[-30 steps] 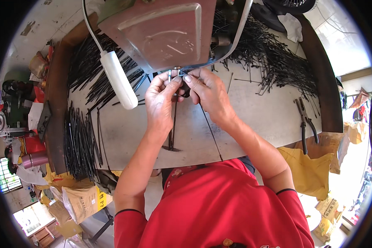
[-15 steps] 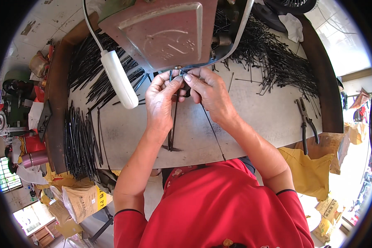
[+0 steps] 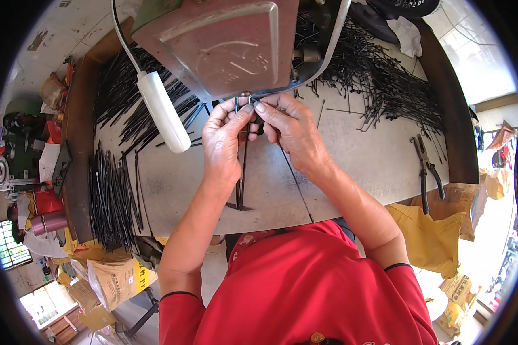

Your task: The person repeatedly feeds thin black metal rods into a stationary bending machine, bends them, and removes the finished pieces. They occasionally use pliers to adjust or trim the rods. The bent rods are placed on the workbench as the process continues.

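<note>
Both hands meet just under the front of a red machine head point(image 3: 221, 52). My left hand point(image 3: 224, 138) is closed, thumb and fingers pinching thin black rods point(image 3: 244, 167) that hang down toward the table's near edge. Close beside it, my right hand point(image 3: 293, 126) pinches one thin black rod point(image 3: 296, 184), which slants down to the near edge. The rods' upper ends lie between the fingertips, at a small metal part point(image 3: 246, 94) under the machine, and are largely hidden by the fingers.
Piles of black rods point(image 3: 109, 195) lie on the left of the metal table point(image 3: 351, 167), with a tangled heap point(image 3: 380, 80) at the back right. Black-handled pliers point(image 3: 425, 172) rest at right. A white lamp point(image 3: 164, 112) hangs left of the machine. Raised brown edges point(image 3: 457, 126) border the table.
The machine and lamp sit slightly further left in the picture. My hands keep nearly the same place and grip.
</note>
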`<move>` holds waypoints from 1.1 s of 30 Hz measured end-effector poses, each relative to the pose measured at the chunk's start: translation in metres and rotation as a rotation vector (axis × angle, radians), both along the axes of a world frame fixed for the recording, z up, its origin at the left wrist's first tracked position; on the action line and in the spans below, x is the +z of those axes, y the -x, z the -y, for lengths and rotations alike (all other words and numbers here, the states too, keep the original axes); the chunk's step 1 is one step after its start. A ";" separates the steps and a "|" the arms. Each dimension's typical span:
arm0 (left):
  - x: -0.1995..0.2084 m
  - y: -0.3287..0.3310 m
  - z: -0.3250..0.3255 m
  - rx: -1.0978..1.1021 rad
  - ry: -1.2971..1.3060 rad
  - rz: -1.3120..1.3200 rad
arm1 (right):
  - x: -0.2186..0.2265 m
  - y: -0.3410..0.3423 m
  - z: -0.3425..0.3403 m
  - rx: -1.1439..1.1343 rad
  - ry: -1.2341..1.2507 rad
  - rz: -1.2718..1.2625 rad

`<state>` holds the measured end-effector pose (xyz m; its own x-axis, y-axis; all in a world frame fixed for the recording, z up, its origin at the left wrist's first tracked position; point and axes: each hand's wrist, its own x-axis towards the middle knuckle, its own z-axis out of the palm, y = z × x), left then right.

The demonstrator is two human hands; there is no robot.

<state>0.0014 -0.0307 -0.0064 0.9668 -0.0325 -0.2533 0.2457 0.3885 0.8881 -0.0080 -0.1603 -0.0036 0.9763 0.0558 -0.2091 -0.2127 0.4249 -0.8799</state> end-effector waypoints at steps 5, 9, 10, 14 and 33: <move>0.002 0.001 -0.001 -0.003 -0.010 0.010 | 0.003 0.000 0.001 0.015 0.000 0.008; 0.004 0.001 0.001 0.004 -0.023 0.010 | 0.000 -0.002 0.002 0.015 0.026 -0.004; 0.003 0.001 0.001 0.009 -0.028 0.005 | 0.000 -0.004 0.003 0.016 0.044 -0.022; -0.001 -0.008 -0.006 -0.053 -0.071 -0.061 | -0.001 -0.012 0.013 0.119 0.139 -0.007; -0.007 0.011 0.000 -0.151 -0.028 0.067 | 0.006 0.019 0.022 0.148 0.129 -0.036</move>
<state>-0.0098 -0.0310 -0.0134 0.9662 -0.1725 -0.1917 0.2396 0.3260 0.9145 -0.0272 -0.1819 0.0023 0.9512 0.1691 -0.2581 -0.2966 0.2707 -0.9158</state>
